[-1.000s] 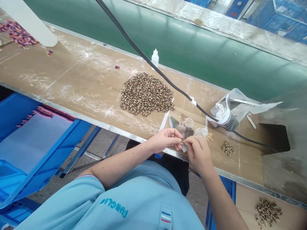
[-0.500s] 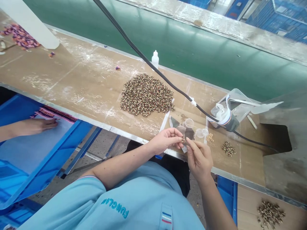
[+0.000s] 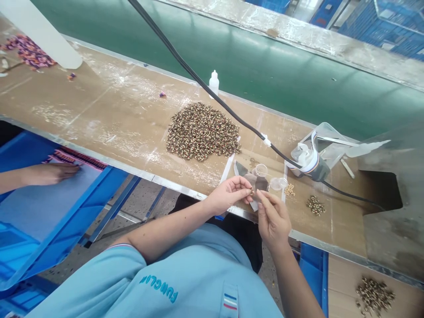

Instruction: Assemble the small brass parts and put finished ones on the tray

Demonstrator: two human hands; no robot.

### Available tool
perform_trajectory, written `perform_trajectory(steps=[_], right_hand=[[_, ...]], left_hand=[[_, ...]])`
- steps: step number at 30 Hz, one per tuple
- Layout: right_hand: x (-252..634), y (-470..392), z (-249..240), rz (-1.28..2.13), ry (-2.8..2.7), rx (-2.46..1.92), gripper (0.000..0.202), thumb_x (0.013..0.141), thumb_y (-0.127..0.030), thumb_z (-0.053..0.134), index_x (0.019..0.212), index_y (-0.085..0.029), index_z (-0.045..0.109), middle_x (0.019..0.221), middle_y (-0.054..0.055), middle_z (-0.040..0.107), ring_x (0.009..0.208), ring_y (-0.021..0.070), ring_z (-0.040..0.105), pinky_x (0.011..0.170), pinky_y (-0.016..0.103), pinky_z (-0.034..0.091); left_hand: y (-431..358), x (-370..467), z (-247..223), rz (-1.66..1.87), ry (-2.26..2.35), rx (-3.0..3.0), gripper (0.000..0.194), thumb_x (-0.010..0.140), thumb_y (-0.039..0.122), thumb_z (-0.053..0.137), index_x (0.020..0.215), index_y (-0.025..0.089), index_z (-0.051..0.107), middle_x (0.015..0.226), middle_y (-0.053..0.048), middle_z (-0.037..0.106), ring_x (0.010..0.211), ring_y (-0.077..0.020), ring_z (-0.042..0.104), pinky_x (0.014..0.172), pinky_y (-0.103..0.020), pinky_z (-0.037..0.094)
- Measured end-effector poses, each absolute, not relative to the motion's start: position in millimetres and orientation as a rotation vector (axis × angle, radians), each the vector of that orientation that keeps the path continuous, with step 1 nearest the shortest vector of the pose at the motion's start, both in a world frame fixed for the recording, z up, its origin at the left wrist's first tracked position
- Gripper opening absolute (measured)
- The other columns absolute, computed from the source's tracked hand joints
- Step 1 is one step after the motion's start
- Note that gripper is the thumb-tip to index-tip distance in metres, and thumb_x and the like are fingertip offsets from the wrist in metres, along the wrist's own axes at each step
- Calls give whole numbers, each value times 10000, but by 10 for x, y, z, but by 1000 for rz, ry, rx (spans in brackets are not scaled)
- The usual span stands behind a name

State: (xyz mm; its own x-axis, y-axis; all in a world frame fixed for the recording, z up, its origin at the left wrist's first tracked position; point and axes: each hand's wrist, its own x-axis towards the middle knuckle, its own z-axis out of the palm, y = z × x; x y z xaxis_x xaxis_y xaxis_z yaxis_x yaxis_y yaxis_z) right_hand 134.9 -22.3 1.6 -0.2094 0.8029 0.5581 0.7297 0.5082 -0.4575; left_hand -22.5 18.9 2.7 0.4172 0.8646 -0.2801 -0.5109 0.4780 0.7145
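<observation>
My left hand (image 3: 231,194) pinches a small brown and gold piece (image 3: 251,192) between thumb and fingertips, close to the table's front edge. Just right of it, my right hand (image 3: 273,217) has its thumb and fingers pressed together near that piece; whatever they hold is too small to make out. Behind both hands lie a grey-brown cloth (image 3: 259,182) and a clear round cup (image 3: 261,170). A large pile of similar small pieces (image 3: 202,131) sits further back on the brown tabletop (image 3: 132,128).
A white bottle (image 3: 213,82) stands behind the pile. Black cable (image 3: 198,79) crosses overhead. At right are a plastic tray (image 3: 331,132), beige beads (image 3: 289,190) and a small pile (image 3: 316,206). Another person's hand (image 3: 54,173) is over a blue bin (image 3: 66,234) at left.
My right hand has shifted slightly left and its fingers have tilted a little. My left hand stays almost in place, with the small piece still in it.
</observation>
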Motion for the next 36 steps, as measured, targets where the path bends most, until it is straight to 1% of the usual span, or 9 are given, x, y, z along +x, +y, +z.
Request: perform_trajectory(steps=[2, 4, 7, 10, 14, 20, 26, 32, 36], right_hand=[[1307, -225, 30, 112, -1882, -1321, 269, 862, -148, 527, 1101, -228, 622, 994, 73, 617, 907, 167, 611, 746, 309, 533], [1259, -213, 48, 122, -1830, -1354, 142, 844, -172, 568, 963, -207, 637, 896, 56, 621, 833, 153, 607, 678, 278, 529], [1202, -183, 68, 137, -1804, -1363, 47, 829, -203, 602, 872, -199, 619, 825, 35, 612, 724, 128, 583, 624, 259, 513], [1184, -165, 71, 133, -1797, -1369, 39, 829, -208, 604, 866, -201, 615, 826, 29, 608, 672, 112, 567, 618, 258, 507], [1205, -171, 48, 103, -1818, -1350, 59, 831, -182, 600, 880, -213, 612, 844, 31, 612, 731, 126, 593, 632, 262, 508], [1265, -177, 18, -81, -1938, -1262, 145, 809, -172, 638, 935, -242, 618, 854, 24, 634, 761, 142, 603, 688, 291, 482], [1300, -180, 24, -81, -1967, -1229, 173, 806, -155, 632, 948, -253, 628, 859, 16, 653, 783, 144, 604, 710, 287, 469], [1331, -186, 1, -37, -1942, -1250, 150, 811, -153, 628, 932, -242, 625, 858, 20, 645, 778, 140, 605, 701, 282, 481], [1335, -196, -20, 39, -1874, -1308, 108, 829, -174, 601, 918, -227, 630, 862, 31, 636, 785, 142, 609, 670, 273, 500]], left_hand=[[182, -220, 37, 959, 704, 596, 350, 634, 344, 783, 787, 137, 547, 637, 27, 615, 608, -69, 601, 621, -191, 460], [174, -219, 47, 969, 709, 609, 323, 650, 321, 774, 790, 141, 545, 670, 28, 606, 637, -71, 602, 638, -195, 465], [164, -222, 54, 962, 720, 660, 276, 679, 285, 755, 790, 140, 548, 712, 22, 601, 666, -69, 594, 677, -206, 475], [153, -224, 43, 968, 717, 717, 244, 696, 267, 741, 795, 134, 561, 752, 10, 608, 697, -75, 595, 721, -223, 482], [143, -217, 15, 965, 726, 758, 228, 706, 268, 731, 788, 139, 562, 774, -8, 635, 723, -93, 610, 761, -250, 486], [143, -219, 14, 955, 741, 768, 237, 695, 288, 735, 762, 144, 559, 819, -34, 681, 806, -120, 638, 802, -264, 485], [142, -232, 15, 951, 753, 772, 273, 675, 317, 752, 745, 140, 556, 831, -52, 702, 821, -137, 660, 811, -281, 492], [136, -216, 25, 930, 755, 756, 322, 646, 377, 766, 748, 128, 589, 814, -53, 705, 738, -115, 655, 781, -277, 517], [127, -212, 20, 905, 773, 762, 321, 639, 373, 775, 778, 123, 628, 746, -35, 688, 701, -108, 646, 774, -280, 527]])
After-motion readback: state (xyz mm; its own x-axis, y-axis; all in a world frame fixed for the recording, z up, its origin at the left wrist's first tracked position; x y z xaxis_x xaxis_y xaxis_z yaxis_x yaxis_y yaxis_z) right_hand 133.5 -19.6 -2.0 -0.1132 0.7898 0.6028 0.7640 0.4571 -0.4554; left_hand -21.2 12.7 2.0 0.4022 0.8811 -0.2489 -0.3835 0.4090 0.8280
